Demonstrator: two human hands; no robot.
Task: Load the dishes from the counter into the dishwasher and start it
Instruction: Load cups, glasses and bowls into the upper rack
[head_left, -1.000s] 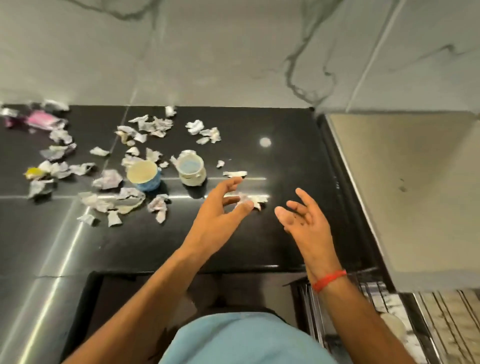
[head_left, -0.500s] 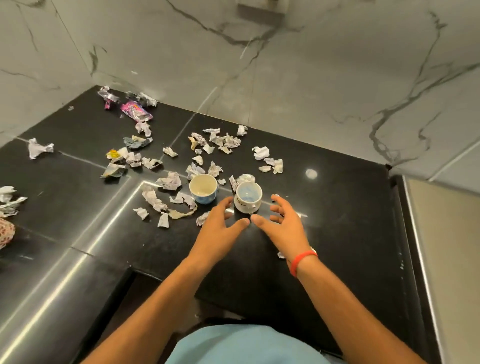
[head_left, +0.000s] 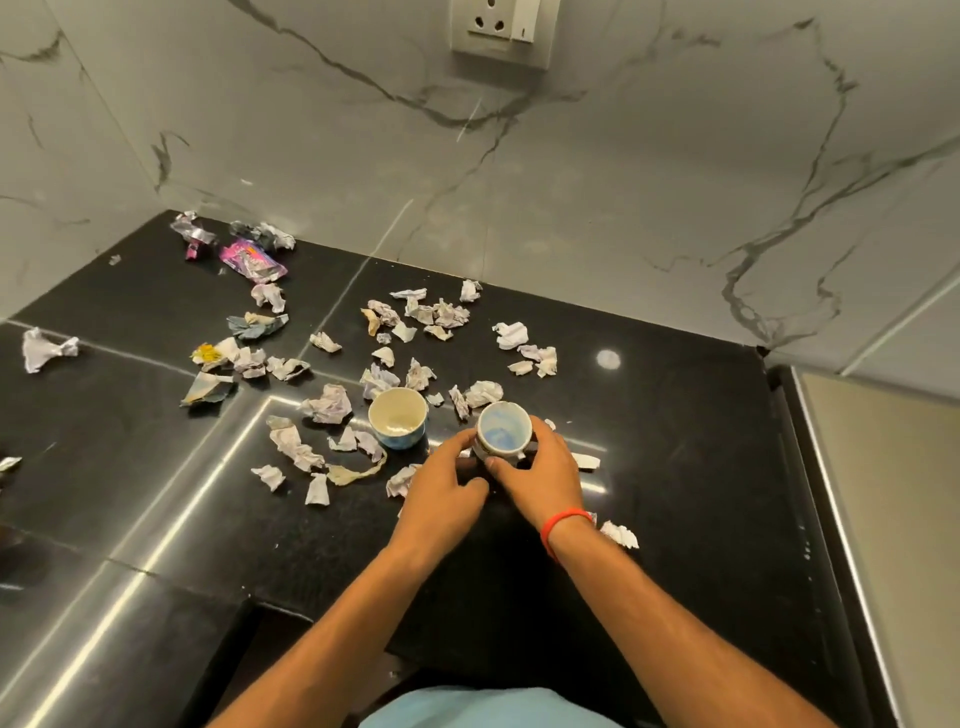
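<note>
Blue-lined cup (head_left: 503, 429) is clasped from both sides by left hand (head_left: 441, 491) and right hand (head_left: 540, 475), grip closed on it, presumably for lifting off the desk (head_left: 675, 467); second cup (head_left: 397, 417) is left untouched.

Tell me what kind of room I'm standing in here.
Most likely a home kitchen: a polished black stone counter against a marble-look tiled wall, a wall socket above it, and two small cups among scattered paper scraps.

A black counter (head_left: 675, 467) is showing below grey-veined white wall (head_left: 623, 208); a cup (head_left: 504, 430) is showing blue inside, another cup (head_left: 397, 417) cream; wristband (head_left: 563, 521) is glowing red.
</note>
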